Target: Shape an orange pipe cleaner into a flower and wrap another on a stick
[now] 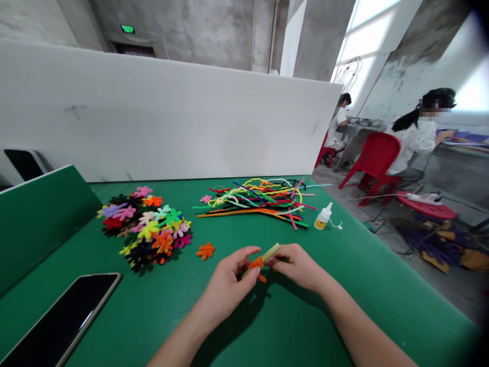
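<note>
Between my two hands is a pale, flat-sided stick [272,251] with an orange pipe cleaner [256,263] wound round it. My left hand [233,278] grips the stick and the windings with thumb and fingers; a short orange end sticks out below. My right hand [294,262] is closed at the stick's upper end, thumb and fingertips against it or the orange wire; which one it pinches I cannot tell. Left of my hands lies a single orange pipe-cleaner flower [205,251]. Further left is a heap of many-coloured pipe-cleaner flowers [148,229].
Loose coloured pipe cleaners [260,201] lie at the back of the green table [305,326]. A small glue bottle [323,217] stands uncapped at right. A phone [64,321] lies front left. A white partition [171,117] closes the back. Two people sit beyond, near a red chair [376,158].
</note>
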Motion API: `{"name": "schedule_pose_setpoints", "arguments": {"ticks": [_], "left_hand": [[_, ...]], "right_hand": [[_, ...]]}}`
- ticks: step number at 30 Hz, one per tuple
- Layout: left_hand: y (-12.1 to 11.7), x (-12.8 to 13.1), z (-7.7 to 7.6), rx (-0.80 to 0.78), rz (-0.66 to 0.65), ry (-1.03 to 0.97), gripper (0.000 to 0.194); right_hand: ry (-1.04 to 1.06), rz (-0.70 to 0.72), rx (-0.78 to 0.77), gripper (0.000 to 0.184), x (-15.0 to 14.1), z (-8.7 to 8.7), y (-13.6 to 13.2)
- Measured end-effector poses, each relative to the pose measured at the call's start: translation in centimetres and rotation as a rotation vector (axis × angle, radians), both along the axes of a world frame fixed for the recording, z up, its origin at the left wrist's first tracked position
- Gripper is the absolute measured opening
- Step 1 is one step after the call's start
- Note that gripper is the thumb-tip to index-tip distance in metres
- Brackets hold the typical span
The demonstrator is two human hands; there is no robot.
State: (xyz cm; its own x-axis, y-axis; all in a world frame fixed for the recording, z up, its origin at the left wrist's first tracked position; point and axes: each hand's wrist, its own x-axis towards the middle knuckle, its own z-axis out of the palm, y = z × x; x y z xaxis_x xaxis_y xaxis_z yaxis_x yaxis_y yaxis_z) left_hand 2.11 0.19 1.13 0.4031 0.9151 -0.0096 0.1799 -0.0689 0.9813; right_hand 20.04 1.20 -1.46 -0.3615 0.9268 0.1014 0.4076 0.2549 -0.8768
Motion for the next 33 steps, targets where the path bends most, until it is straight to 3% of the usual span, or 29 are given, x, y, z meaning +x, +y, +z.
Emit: {"name": "schedule_pose_setpoints", "arguments": {"ticks": [6, 11, 20, 33], "left_hand": [[0.4, 0.0, -0.4, -0.068, 0.124, -0.12, 0.023], [0.8, 0.0, -1.1, -0.107, 0.23, -0.144, 0.025], [0.9, 0.0, -1.4, -0.046, 0.29, -0.09, 0.026], [1.0, -0.2, -2.3, 0.074, 0.317, 0.035, 0.038]], "right_hand": [[-0.137, 0.018, 0.059, 0.023, -0.7, 0.9, -0.4], [-0.151, -0.057, 0.091, 0.022, -0.9, 1.2, -0.6], [0.026, -0.103, 0.02, 0.017, -1.2, 0.8, -0.6], [0.015, -0.12, 0.042, 0.016, -1.4, 0.9, -0.8]]}}
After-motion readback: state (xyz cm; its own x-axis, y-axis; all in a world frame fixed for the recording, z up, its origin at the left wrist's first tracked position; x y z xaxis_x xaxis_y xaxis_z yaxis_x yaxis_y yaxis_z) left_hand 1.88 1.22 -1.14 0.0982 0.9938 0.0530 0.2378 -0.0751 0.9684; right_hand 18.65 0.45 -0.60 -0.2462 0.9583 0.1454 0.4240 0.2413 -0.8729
